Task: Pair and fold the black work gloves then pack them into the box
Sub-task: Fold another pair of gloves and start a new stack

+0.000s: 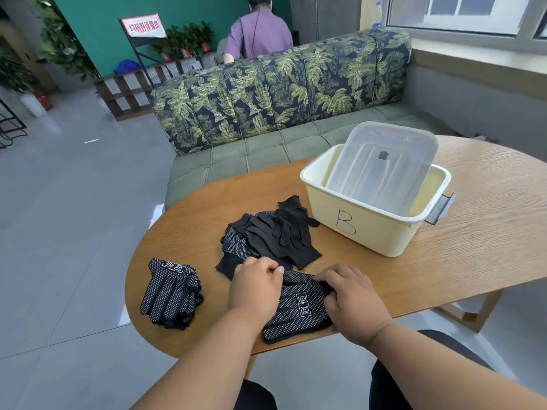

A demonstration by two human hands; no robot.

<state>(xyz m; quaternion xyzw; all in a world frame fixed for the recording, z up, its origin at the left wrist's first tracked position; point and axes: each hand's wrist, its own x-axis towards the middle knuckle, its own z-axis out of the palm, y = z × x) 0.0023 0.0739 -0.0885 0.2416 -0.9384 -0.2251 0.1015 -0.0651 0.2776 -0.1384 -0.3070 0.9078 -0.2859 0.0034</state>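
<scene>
Curled fingers [273, 269] of the left hand [256, 287] and right hand [352, 297] pinched a dotted black knit glove [299, 309] lying flat at the near edge of the wood-grain oval tabletop [488, 255]. Left lay a stacked pair [171, 294]; beyond, a loose heap [266, 235]; then the cream plastic box [370, 229], its clear lid [381, 170] tilted inside.

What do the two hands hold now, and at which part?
Both hold the dotted glove at the table's near edge: left hand pinches its cuff end, right hand grips its right side.
</scene>
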